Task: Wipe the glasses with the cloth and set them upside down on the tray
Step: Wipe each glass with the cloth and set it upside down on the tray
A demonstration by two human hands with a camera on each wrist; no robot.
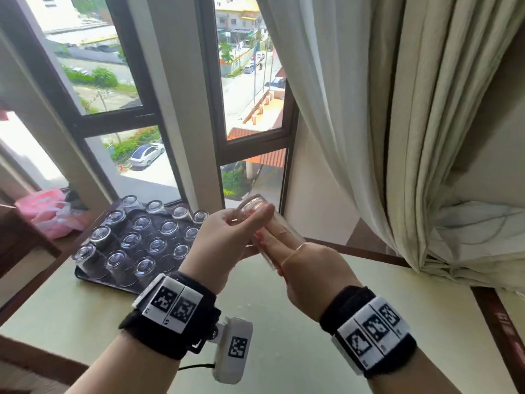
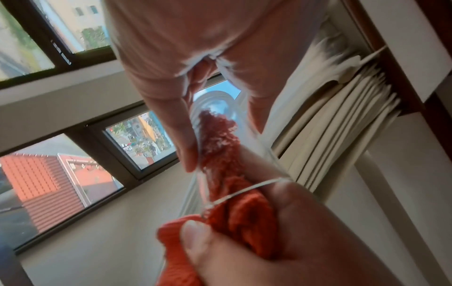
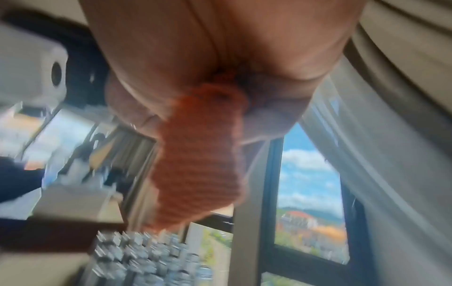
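Orange cloth (image 2: 221, 154) inside held glass (image 2: 234, 147)

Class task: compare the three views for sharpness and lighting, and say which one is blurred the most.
Head view: sharp, daylit from the window, the held glass faint against it. Left wrist view: fairly sharp, the orange cloth clear inside the glass. Right wrist view: blurred the most, the cloth and the glasses on the tray smeared.

The held glass (image 1: 264, 223) is clear and glossy, catching window light. Stuffed inside it, the orange cloth (image 2: 220, 147) looks like nubby, matt terry. The upturned glasses (image 1: 142, 240) shine smooth on a dark matt tray (image 1: 85, 273). The pale surface (image 1: 284, 351) is smooth with a wooden edge. The curtains (image 1: 397, 109) are soft woven fabric.
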